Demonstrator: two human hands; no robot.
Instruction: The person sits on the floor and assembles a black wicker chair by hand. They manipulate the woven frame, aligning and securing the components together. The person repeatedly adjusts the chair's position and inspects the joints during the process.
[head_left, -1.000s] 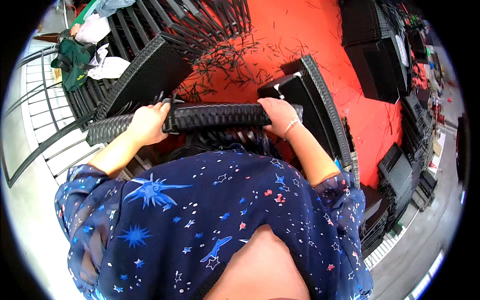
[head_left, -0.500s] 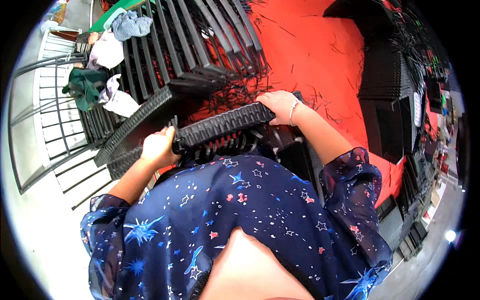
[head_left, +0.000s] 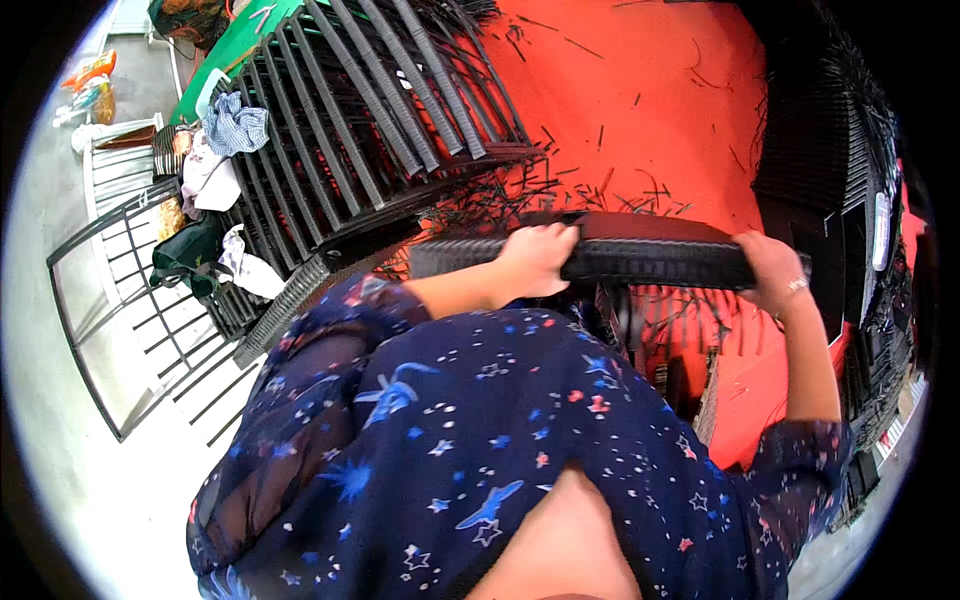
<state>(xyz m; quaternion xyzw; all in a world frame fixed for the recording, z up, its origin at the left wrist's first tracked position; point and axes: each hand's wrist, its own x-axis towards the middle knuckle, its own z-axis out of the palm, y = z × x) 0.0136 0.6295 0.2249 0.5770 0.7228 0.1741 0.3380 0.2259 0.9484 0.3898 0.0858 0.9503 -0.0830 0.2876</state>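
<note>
In front of my body, a black woven wicker furniture part point(head_left: 655, 260) lies crosswise between my two hands. My left hand point(head_left: 540, 258) is closed on its near edge, toward the left end. My right hand point(head_left: 773, 270), a bracelet at its wrist, grips the right end. Another stretch of dark weave point(head_left: 455, 257) shows left of my left hand; I cannot tell whether it belongs to the same part. Motion slightly blurs the piece, and my torso hides what is under its near side.
A stack of black slatted frames point(head_left: 330, 120) stands at the upper left, with clothes point(head_left: 212, 175) hung on its side. Black cut strips point(head_left: 590, 190) litter the red floor point(head_left: 640, 90). More stacked black panels point(head_left: 810, 150) line the right. A metal frame point(head_left: 120, 310) leans at the left.
Both hands and the wicker part have moved right. The left hand has shifted from beside the left stack to the middle, the right hand farther right. My view and body have turned somewhat.
</note>
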